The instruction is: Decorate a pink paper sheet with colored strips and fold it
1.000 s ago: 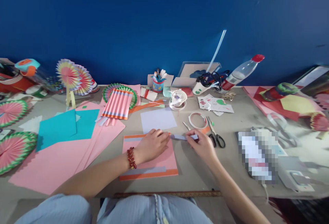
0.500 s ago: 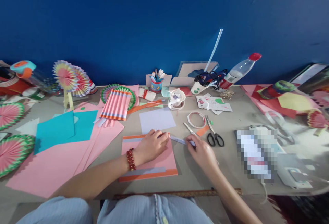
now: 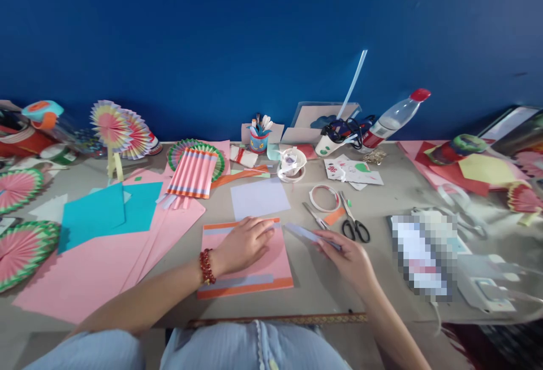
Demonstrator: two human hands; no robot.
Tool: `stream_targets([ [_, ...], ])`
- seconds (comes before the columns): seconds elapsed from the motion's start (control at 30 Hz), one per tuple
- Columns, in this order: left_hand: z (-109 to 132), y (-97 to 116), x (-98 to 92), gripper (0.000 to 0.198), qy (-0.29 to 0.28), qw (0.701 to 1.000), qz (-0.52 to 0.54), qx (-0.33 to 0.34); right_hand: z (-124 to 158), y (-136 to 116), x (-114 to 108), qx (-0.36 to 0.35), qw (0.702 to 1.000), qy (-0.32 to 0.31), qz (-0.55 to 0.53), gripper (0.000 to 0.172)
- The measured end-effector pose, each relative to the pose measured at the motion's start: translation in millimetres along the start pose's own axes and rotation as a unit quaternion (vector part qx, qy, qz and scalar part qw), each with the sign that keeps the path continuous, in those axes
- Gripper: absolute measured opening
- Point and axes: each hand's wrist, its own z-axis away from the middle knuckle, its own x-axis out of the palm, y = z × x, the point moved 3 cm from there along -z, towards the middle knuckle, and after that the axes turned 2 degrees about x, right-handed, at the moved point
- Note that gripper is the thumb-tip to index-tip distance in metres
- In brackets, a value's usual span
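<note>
Flat on the table in front of me lies a pink sheet of paper (image 3: 278,257) with orange and lavender strips along its top and bottom edges. My left hand (image 3: 245,242) rests on it with the fingers stretched out and the palm down. To the right of the sheet, my right hand (image 3: 344,257) pinches a lavender paper strip (image 3: 300,231), whose free end points left toward the sheet's upper right corner. A lavender sheet (image 3: 260,198) lies just beyond the pink one. Beyond my right hand are a metal blade or scissors (image 3: 314,215) and black-handled scissors (image 3: 355,228).
A tape roll (image 3: 324,198) lies behind the scissors. A folded striped paper (image 3: 194,172), pink sheets (image 3: 102,271) and blue paper (image 3: 91,211) cover the left side. A tilted bottle (image 3: 392,121) and pen pot (image 3: 258,141) stand along the wall; a phone (image 3: 419,257) lies right.
My right hand has drawn back right and toward me, lifting the lavender strip away from the pink sheet's edge. My left hand has slid slightly left and nearer on the sheet.
</note>
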Motion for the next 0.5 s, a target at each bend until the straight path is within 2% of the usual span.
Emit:
stream_targets([
  [0.13, -8.6, 5.6, -15.5, 0.046, 0.046, 0.985, 0.153, -0.057, 2.8, -12.6, 0.9, -0.008, 0.999, -0.039, -0.022, 0.031],
  [0.27, -14.9, 11.8, -17.8, 0.022, 0.038, 0.943, 0.295, -0.148, 5.5, -26.1, 4.8, -0.038, 0.995, -0.089, 0.001, 0.028],
  [0.37, -13.7, 16.7, -13.9, 0.025, 0.018, 0.924, 0.333, -0.186, 7.6, -40.2, 9.3, -0.083, 0.988, -0.096, 0.09, 0.025],
  [0.5, -9.1, 24.8, -14.6, 0.022, 0.022, 0.934, 0.308, -0.177, 10.4, -60.0, 24.4, -0.112, 0.969, -0.146, 0.165, 0.022],
])
